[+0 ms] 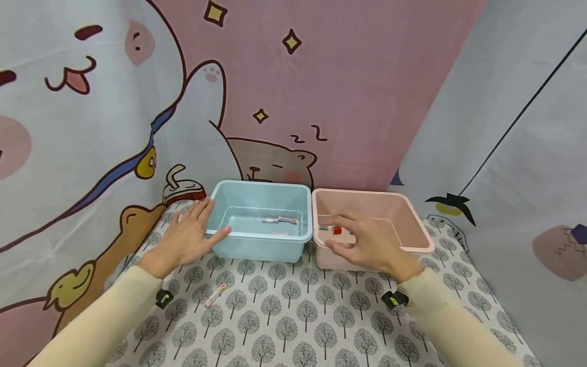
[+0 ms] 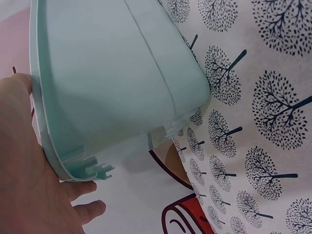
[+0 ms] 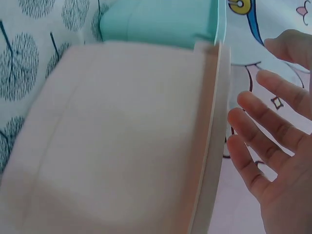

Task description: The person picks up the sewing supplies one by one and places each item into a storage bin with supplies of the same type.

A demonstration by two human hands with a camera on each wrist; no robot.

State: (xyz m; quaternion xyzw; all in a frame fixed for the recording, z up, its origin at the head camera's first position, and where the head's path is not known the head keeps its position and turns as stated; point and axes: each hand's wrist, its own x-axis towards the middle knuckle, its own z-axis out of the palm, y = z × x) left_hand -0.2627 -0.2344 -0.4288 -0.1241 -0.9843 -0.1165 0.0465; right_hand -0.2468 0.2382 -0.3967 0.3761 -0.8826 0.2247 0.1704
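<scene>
My left hand (image 1: 183,237) rests at the left rim of the light blue bin (image 1: 257,250), fingers spread and thumb along the front edge. In the left wrist view the hand lies against that rim. Inside the bin lies a small bundled cable (image 1: 269,220), with another pale strip (image 1: 281,234) partly hidden by the front rim. My right hand (image 1: 367,244) hovers over the front rim of the pink bin (image 1: 367,201), fingers loosely bent and apart, nothing between them. Under its fingers, a small red piece (image 1: 337,230) and a small grey-green piece (image 1: 323,228) lie in the bin.
A short pink-and-white cable (image 1: 215,295) lies on the tree-patterned tablecloth (image 1: 284,329), in front of the blue bin. The two bins stand side by side. Behind them hangs a cartoon-printed cloth (image 1: 357,92), with more cloth along both sides.
</scene>
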